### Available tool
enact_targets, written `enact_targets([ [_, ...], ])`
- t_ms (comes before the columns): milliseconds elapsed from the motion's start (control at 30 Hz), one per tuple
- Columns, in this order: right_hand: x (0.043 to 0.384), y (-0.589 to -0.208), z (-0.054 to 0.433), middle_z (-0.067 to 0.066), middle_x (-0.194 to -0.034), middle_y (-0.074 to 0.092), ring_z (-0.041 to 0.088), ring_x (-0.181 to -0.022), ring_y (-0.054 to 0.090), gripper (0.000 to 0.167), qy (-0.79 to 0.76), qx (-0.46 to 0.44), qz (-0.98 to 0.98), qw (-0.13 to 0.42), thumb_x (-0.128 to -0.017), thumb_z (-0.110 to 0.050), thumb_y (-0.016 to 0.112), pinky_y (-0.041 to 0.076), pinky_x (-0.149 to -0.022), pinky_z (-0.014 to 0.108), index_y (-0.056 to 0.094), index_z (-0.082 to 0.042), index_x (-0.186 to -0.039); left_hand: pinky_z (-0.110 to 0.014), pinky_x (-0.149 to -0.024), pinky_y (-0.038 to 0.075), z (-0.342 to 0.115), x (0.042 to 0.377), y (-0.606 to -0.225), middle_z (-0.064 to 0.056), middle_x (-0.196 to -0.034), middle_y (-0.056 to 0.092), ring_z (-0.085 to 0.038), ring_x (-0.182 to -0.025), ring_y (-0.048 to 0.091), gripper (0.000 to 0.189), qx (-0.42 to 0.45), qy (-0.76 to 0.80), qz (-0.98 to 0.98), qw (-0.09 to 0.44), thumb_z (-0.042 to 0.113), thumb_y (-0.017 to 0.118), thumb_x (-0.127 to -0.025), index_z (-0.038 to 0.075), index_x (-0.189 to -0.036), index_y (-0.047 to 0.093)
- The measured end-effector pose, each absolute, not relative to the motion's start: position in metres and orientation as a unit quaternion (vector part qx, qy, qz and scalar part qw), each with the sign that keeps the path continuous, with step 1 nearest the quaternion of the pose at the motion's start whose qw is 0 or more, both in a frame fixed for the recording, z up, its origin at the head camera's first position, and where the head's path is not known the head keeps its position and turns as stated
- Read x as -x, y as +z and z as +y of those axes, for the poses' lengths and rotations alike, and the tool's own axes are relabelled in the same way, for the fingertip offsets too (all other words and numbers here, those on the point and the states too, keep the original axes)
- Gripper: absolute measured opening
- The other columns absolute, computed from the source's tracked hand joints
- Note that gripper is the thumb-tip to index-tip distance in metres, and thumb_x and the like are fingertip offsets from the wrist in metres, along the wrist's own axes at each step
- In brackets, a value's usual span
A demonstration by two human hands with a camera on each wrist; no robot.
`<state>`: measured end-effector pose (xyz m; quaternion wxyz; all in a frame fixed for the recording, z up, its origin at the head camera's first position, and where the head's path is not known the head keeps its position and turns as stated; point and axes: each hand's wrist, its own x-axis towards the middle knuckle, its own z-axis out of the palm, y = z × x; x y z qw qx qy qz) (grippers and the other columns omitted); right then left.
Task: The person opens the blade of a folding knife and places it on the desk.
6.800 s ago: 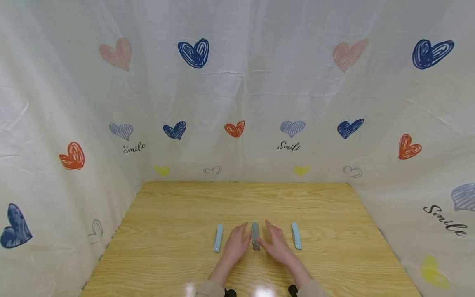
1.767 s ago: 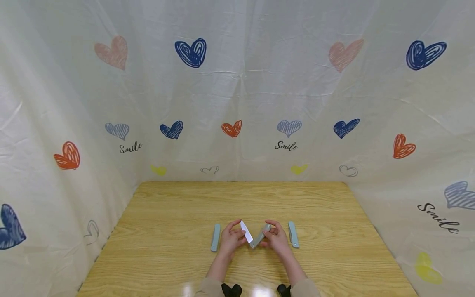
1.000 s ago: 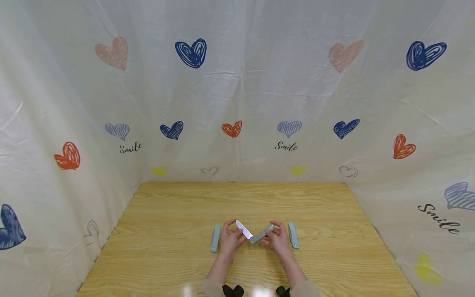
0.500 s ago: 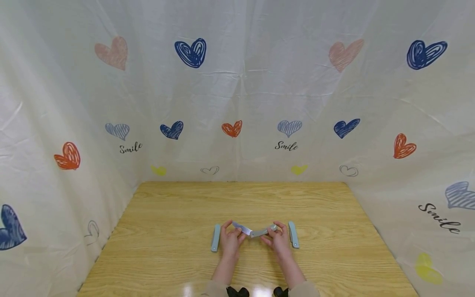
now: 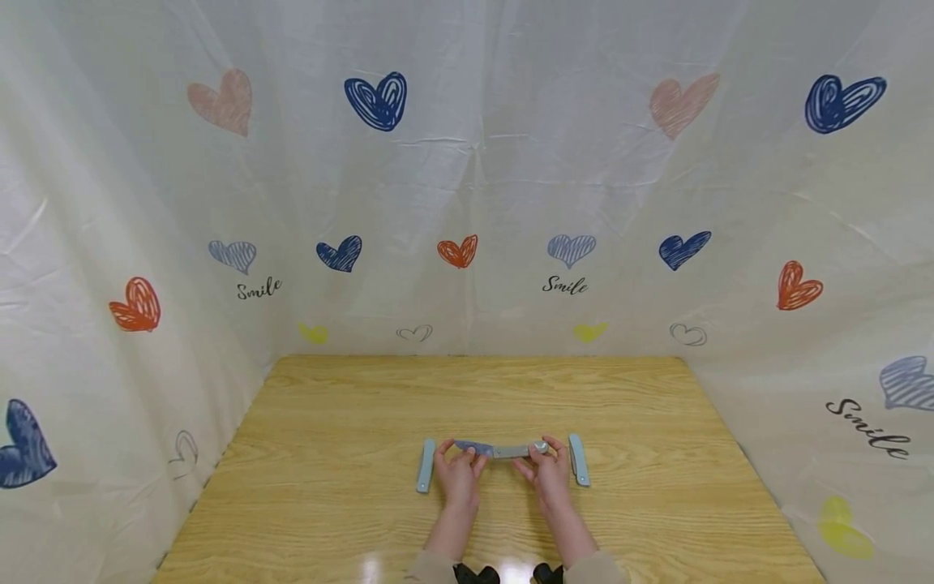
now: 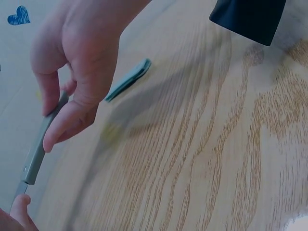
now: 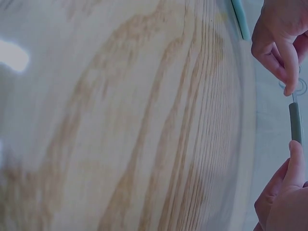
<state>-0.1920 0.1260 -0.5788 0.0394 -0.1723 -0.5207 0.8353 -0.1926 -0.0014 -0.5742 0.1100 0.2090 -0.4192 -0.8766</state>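
Note:
Between the hands, a folding knife is held up over the table, its silver blade (image 5: 477, 448) swung out almost in line with its grey-green handle (image 5: 511, 452). My left hand (image 5: 460, 478) pinches the blade between thumb and fingers; the right wrist view shows this left hand (image 7: 284, 38) near the blade's base. My right hand (image 5: 549, 478) grips the far end of the handle, and in the left wrist view the right hand (image 6: 89, 57) has thumb and fingers curled on it. Part of the blade is hidden by left fingers.
A light-blue folded knife (image 5: 426, 466) lies just left of my left hand. Another light-blue folded knife (image 5: 579, 460) lies right of my right hand. The wooden table (image 5: 350, 405) is bordered by a white cloth (image 5: 467, 186) printed with hearts.
My hands came down to the grey knife on the table, lifted it and opened its blade. Over the last second the angle widened from a V to nearly straight. The blue knives stayed put.

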Motion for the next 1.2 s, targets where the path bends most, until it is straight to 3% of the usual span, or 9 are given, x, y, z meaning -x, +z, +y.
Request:
enact_targets([
  [333,0.193,-0.580,0.121,0.017,-0.113,0.037,0.014,-0.085,0.059,0.038,0.841,0.173,-0.510,0.047,-0.101,0.002,0.040,0.058,-0.083,0.031,0.019,0.003,-0.133,-0.033,-0.087,0.056,0.000,0.192,-0.570,-0.027,-0.116,0.037,-0.024,-0.091,0.055,0.046,-0.218,-0.878,-0.412,0.106,-0.015,0.040,-0.094,-0.005,-0.134,0.017],
  [867,0.194,-0.583,0.115,0.017,-0.113,0.040,0.012,-0.088,0.060,0.040,0.842,0.176,-0.505,0.074,-0.102,0.000,0.044,0.057,-0.085,0.032,0.021,0.002,-0.135,-0.039,-0.093,0.053,0.003,0.193,-0.574,-0.030,-0.119,0.035,-0.025,-0.095,0.055,0.048,-0.219,-0.880,-0.403,0.125,-0.015,0.039,-0.095,-0.007,-0.136,0.015],
  [1200,0.204,-0.590,0.116,0.011,-0.093,0.051,0.009,-0.074,0.064,0.041,0.826,0.203,-0.515,0.106,-0.096,0.006,0.053,0.059,-0.071,0.024,0.023,0.008,-0.124,-0.044,-0.095,0.052,0.001,0.196,-0.583,-0.027,-0.115,0.039,-0.024,-0.093,0.054,0.050,-0.224,-0.879,-0.401,0.132,-0.014,0.043,-0.093,-0.010,-0.136,0.017],
])
